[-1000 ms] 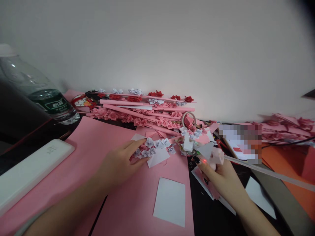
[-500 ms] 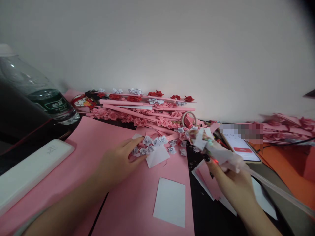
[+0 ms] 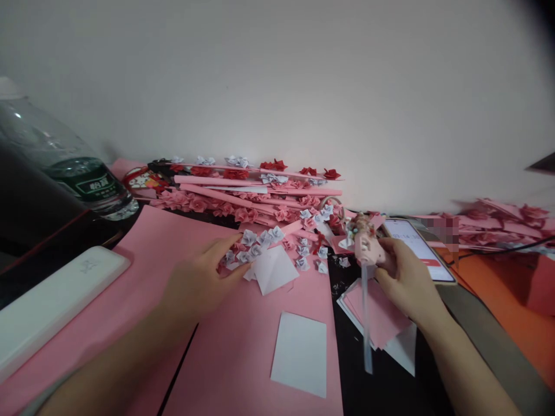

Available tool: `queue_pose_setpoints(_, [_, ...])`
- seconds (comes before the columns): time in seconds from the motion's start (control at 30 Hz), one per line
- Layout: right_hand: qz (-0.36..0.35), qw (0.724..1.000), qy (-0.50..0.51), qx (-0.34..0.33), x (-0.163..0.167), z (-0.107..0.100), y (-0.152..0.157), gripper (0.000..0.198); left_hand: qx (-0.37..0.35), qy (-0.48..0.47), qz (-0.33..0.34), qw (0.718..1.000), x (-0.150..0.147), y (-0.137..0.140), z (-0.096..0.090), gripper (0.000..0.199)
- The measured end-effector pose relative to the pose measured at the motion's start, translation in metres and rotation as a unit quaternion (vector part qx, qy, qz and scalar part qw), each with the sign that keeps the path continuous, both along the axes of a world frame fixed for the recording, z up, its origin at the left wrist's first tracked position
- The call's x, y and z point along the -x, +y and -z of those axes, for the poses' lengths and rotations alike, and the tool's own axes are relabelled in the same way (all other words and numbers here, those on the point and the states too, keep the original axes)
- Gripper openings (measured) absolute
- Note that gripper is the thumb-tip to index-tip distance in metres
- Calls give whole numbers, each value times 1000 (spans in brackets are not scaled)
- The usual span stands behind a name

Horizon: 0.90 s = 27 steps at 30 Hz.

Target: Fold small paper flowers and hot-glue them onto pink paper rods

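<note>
My left hand (image 3: 197, 280) is closed around the near end of a pink rolled-paper stem (image 3: 295, 228) with white and pink folded paper flowers (image 3: 262, 240) along it; its fingers partly hide that end. My right hand (image 3: 405, 277) grips a pink hot glue gun (image 3: 368, 248), and a clear glue stick (image 3: 366, 323) sticks out of its back towards me. The gun's nozzle end is hard to make out among coloured bits. Under the flowers lies a creased white paper square (image 3: 275, 271). Several loose white flowers (image 3: 302, 249) rest right of it.
Flowered pink stems (image 3: 243, 199) are piled along the wall. A phone (image 3: 422, 254) and stacked paper squares (image 3: 377, 315) are at right. Pink sheets (image 3: 243, 358) bear a white card (image 3: 299, 353). A white box-like device (image 3: 60, 306) and a water bottle (image 3: 82, 167) stand left.
My right hand has swung the glue gun round, so its glue stick points towards me instead of off to the right. My left hand and the flowered stem have shifted slightly left and away.
</note>
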State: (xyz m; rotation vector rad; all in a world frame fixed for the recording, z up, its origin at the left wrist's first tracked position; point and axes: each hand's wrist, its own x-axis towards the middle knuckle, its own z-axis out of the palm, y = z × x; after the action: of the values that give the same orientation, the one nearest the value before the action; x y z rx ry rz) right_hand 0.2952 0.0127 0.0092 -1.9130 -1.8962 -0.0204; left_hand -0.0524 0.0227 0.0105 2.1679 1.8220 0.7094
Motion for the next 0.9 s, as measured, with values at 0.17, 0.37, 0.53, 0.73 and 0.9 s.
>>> queue_pose_setpoints(0.17, [10,999,-31,14,-10,9,5,43,7,-3,-18,1000,0,0,-2,40])
queue_pose_setpoints(0.37, [23,999,-37,21,-11,13,7,44,9,-9,-9,1000,1,1,-3,40])
queue_pose_setpoints(0.53, [23,999,-41,-1,-7,3,4,42,0,-11,-15,1000,0,0,-4,38])
queue_pose_setpoints(0.73, [19,985,23,-169,32,-28,-7,22,-23,-5,12,1000,3,-2,-1,37])
queue_pose_setpoints(0.9, [-134,989,58,-21,82,-22,-9,14,-4,8,21,1000,0,-4,-4,39])
